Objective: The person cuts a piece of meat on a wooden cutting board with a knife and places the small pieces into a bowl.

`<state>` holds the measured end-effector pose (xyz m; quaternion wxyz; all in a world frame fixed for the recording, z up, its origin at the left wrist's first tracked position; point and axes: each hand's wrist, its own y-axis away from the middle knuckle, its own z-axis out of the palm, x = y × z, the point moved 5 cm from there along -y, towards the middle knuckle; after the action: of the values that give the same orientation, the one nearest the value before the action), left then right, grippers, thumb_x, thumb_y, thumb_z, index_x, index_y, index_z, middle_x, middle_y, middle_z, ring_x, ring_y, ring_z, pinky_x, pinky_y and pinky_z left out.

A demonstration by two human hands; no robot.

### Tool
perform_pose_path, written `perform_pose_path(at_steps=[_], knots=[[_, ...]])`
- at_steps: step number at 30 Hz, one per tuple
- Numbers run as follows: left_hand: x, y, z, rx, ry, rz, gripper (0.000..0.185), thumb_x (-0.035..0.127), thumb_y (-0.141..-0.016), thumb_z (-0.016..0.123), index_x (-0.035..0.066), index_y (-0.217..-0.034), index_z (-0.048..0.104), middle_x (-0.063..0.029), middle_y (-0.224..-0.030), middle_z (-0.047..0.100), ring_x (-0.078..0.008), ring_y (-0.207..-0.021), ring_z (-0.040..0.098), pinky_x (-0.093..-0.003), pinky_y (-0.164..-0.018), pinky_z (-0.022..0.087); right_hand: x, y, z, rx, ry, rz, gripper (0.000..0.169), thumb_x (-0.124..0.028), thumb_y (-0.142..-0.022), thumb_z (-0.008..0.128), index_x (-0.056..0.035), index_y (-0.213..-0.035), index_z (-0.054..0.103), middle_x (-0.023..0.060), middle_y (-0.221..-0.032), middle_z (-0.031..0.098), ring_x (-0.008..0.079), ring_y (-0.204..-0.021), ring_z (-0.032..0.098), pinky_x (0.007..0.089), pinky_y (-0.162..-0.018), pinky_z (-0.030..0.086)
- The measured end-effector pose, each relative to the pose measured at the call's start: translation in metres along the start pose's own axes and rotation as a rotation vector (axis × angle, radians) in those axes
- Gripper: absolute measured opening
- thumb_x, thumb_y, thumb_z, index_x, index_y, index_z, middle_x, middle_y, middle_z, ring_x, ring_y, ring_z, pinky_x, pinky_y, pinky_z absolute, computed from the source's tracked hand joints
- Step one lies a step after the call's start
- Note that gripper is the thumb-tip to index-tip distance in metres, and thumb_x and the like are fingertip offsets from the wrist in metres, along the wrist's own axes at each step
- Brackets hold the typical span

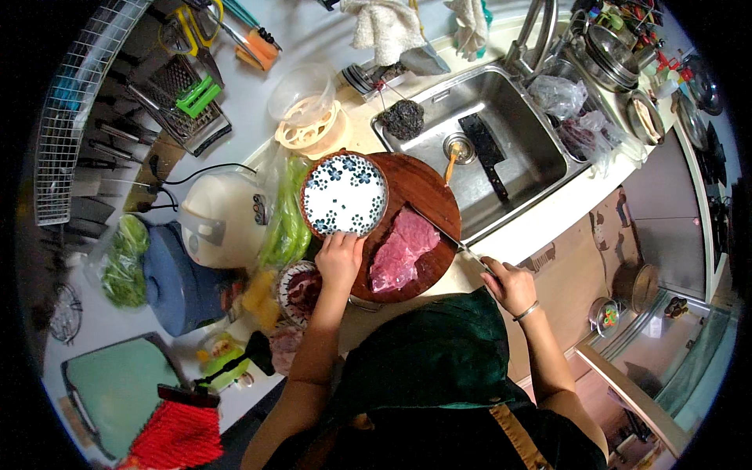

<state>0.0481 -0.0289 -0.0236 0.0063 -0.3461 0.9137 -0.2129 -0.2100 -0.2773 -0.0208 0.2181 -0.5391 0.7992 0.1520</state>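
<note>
A slab of raw meat [404,249] lies on a round wooden cutting board [429,188] at the counter edge. My right hand [510,286] is closed on the handle of a knife [440,231], whose blade reaches across the board along the meat's upper right side. At the board's left part is a patterned ceramic plate [345,194] with blue-green flowers. The fingers of my left hand [341,258] are on this plate's near rim. Whether they grip the rim or only rest on it, I cannot tell.
A steel sink [523,176] right of the board holds a black-handled cleaver [484,153]. Bagged green vegetables [288,217], a bowl of dark red meat [298,291] and a cream appliance [214,217] stand at left. A scouring pad [403,119] hangs by the sink's corner.
</note>
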Motion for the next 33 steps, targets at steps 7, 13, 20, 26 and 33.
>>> perform_pose_path(at_steps=[7,13,20,26,33], knots=[[-0.009,-0.026,0.013,-0.064,-0.030,-0.176,0.024,0.031,-0.079,0.078,0.010,-0.083,0.068,-0.0056,-0.084,0.063,-0.0296,-0.079,0.064,-0.0414,-0.065,0.052,0.002,-0.001,-0.012,0.038,-0.017,0.001,0.030,-0.032,-0.094,0.066,-0.0141,-0.117,0.067,0.0144,-0.069,0.064,0.0337,-0.060,0.065,0.0426,-0.054,0.051],[0.048,-0.040,-0.010,0.052,0.251,0.021,0.027,0.020,-0.080,0.079,0.002,-0.097,0.070,-0.0128,-0.102,0.063,-0.0328,-0.096,0.058,-0.0405,-0.081,0.052,0.007,0.002,-0.014,0.050,-0.136,0.079,0.029,-0.030,-0.094,0.065,-0.0119,-0.116,0.066,0.0166,-0.075,0.067,0.0346,-0.065,0.067,0.0426,-0.057,0.052],[0.082,-0.047,0.034,-0.320,0.341,-0.212,0.062,0.037,-0.074,0.085,-0.004,-0.114,0.062,-0.0214,-0.101,0.062,-0.0388,-0.096,0.062,-0.0455,-0.085,0.050,0.002,-0.001,-0.012,0.025,-0.182,0.098,0.028,-0.029,-0.095,0.065,-0.0096,-0.114,0.065,0.0186,-0.082,0.069,0.0351,-0.067,0.068,0.0432,-0.059,0.053],[0.087,-0.060,0.042,-0.476,0.553,-0.104,0.047,0.016,-0.070,0.088,-0.002,-0.108,0.068,-0.0137,-0.094,0.067,-0.0282,-0.089,0.066,-0.0371,-0.081,0.053,0.012,0.004,-0.008,0.043,-0.227,0.159,0.027,-0.028,-0.094,0.066,-0.0094,-0.114,0.066,0.0177,-0.078,0.069,0.0351,-0.067,0.068,0.0431,-0.059,0.053],[0.084,-0.074,0.059,-0.558,1.024,-0.280,0.047,0.002,-0.080,0.079,0.003,-0.123,0.060,-0.0108,-0.116,0.068,-0.0201,-0.105,0.066,-0.0338,-0.091,0.053,0.018,-0.003,-0.008,0.067,-0.270,0.209,0.027,-0.028,-0.094,0.067,-0.0102,-0.114,0.066,0.0173,-0.078,0.069,0.0348,-0.064,0.067,0.0424,-0.058,0.053]])
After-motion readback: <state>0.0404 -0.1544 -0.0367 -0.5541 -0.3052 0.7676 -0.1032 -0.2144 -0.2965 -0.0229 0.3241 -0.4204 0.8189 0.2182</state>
